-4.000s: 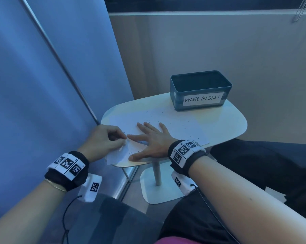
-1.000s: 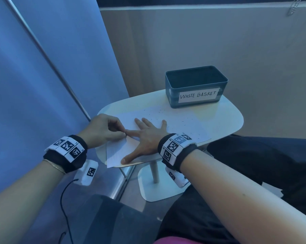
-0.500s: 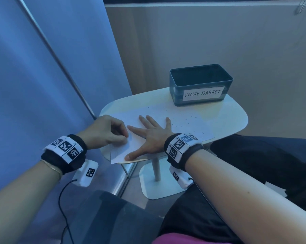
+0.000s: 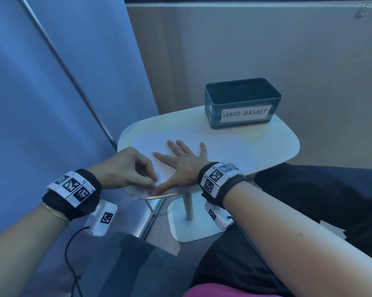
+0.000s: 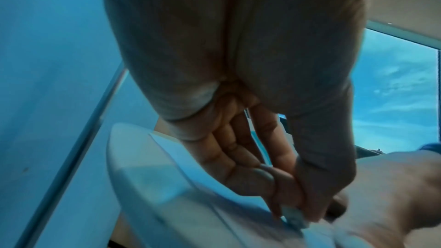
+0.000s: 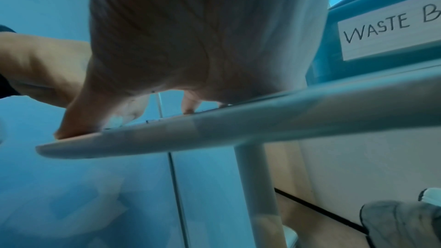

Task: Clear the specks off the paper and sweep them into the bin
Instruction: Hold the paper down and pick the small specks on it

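A white paper (image 4: pixel 223 146) lies on a small white table (image 4: pixel 277 142), dotted with several dark specks (image 4: pixel 199 132). Behind it stands a teal bin (image 4: pixel 242 103) labelled WASTE BASKET, also in the right wrist view (image 6: pixel 329 67). My right hand (image 4: pixel 180 161) lies flat on the paper with its fingers (image 6: pixel 189 107) spread. My left hand (image 4: pixel 153 181) is at the paper's near-left corner, beside the right thumb. Its fingertips (image 5: pixel 274 195) pinch a small pale block (image 5: pixel 293 218) that looks like an eraser, pressed to the sheet.
A blue partition with a slanted metal bar (image 4: pixel 52 103) rises close on the left. A beige wall stands behind the table. The table's pedestal (image 4: pixel 188 206) and base are below. My dark-trousered legs (image 4: pixel 309 200) are at the right, and the paper's near-left corner overhangs the table edge.
My left hand has slid toward me along the paper's left part, ending beside the right thumb. The right hand has stayed flat on the sheet.
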